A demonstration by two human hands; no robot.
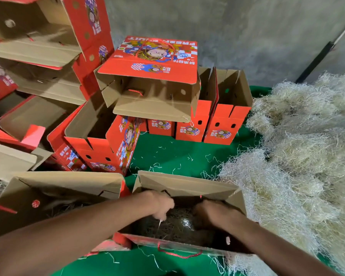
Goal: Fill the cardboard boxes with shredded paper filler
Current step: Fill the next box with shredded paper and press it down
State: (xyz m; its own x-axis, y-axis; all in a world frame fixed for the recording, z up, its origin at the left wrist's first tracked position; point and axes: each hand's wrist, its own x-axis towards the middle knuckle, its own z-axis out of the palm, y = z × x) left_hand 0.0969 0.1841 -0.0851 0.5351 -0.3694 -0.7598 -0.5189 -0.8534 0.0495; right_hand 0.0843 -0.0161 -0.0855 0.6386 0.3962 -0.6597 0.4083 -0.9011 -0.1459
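Box in hand: open cardboard box [187, 188] at the near edge of the green surface [177, 156], flaps up, both hands down inside it.
Filler in box: dark nest of shredded paper [177, 226] on the box bottom, between the two hands.
Left hand [161, 204]: fingers curled down into the shreds; a few strands hang from them, so it appears to grip a small tuft.
Right hand [209, 211]: knuckles up, deep in shadow; cannot tell whether it holds shreds or only presses on them.
Supply: big pale heap of shredded paper [297, 152] just right of the box, touching its side.
Neighbouring box [64, 186]: open, just left, some filler dimly visible inside.
Empty boxes: red printed boxes [223, 124] stand behind; others [147, 76] are stacked tilted at the left and rear.
Risk: stacked boxes lean and could slide if bumped; strands clinging to fingers may drag out and litter the green surface, as loose ones already do.
Hidden: fill depth, fingertips and box's far corners are lost in shadow; near wall is partly cut off by the arms.
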